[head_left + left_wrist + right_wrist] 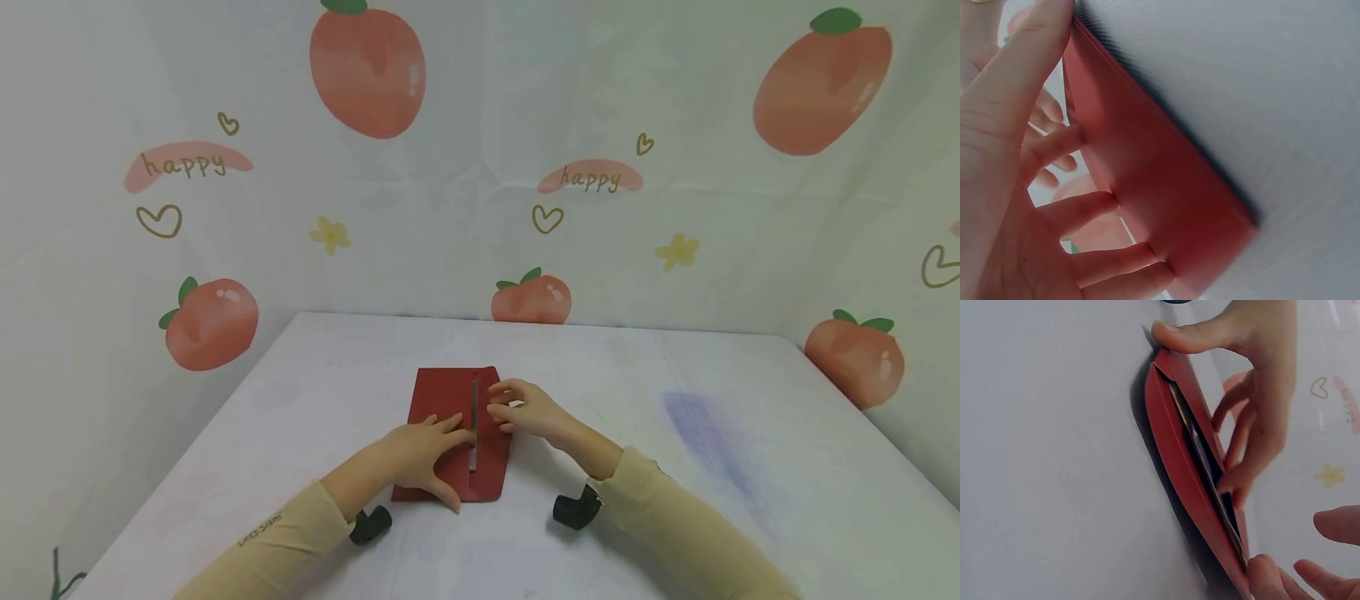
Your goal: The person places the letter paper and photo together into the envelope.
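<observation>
A red paper envelope [442, 392] lies on the table with its long side flap folded out to the right. Along the flap's fold a slit shows a thin greyish strip [474, 400]; in the right wrist view, pale edges of the contents [1197, 447] peek out of the dark opening. Spread over the envelope's lower part, my left hand [420, 454] presses it with extended fingers, one fingertip at the slit and the thumb near the bottom edge. My right hand [528, 408] is at the flap's right edge, fingers loosely bent, a fingertip right at that edge.
The white table [337, 367] reaches back to a white curtain [450, 225] printed with fruit, hearts and "happy". A bluish smudge [708, 442] marks the tabletop on the right. Black camera pieces sit under the left cuff [371, 525] and the right cuff [577, 507].
</observation>
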### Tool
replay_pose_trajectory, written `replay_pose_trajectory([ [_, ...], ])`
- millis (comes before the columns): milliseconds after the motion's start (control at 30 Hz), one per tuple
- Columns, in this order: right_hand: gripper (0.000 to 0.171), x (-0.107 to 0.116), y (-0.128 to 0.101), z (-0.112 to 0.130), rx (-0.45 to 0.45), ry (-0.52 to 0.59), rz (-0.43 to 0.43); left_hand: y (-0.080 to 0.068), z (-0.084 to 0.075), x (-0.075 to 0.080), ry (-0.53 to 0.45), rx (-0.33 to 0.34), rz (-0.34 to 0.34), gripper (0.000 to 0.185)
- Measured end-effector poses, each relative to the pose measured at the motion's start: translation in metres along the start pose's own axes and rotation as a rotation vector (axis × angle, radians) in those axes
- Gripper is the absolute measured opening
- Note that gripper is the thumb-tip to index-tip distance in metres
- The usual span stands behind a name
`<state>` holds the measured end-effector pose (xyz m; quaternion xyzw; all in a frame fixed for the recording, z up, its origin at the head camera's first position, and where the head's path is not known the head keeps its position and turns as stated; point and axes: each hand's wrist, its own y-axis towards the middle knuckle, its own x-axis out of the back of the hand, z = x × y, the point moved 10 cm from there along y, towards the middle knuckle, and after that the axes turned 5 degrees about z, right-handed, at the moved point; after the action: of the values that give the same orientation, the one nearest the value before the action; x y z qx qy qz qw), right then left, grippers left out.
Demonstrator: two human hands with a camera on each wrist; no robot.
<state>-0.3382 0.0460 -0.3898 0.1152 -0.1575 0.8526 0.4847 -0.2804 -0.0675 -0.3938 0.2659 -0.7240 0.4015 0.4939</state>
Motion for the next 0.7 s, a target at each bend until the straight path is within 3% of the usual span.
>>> replay_pose_trajectory([
  [367, 0.042, 0.045, -0.025, 0.002, 0.022, -0.169, -0.067, -0.004, -0.001, 0.000, 0.005, 0.000, -0.007, 0.085],
  [567, 0.042, 0.067, -0.039, 0.007, 0.083, -0.324, -0.116, -0.008, -0.003, 0.002, -0.016, -0.031, -0.021, 0.081],
  [700, 0.041, 0.082, -0.050, 0.016, 0.145, -0.436, -0.184, -0.010, -0.004, 0.012, -0.025, -0.050, -0.061, 0.074],
])
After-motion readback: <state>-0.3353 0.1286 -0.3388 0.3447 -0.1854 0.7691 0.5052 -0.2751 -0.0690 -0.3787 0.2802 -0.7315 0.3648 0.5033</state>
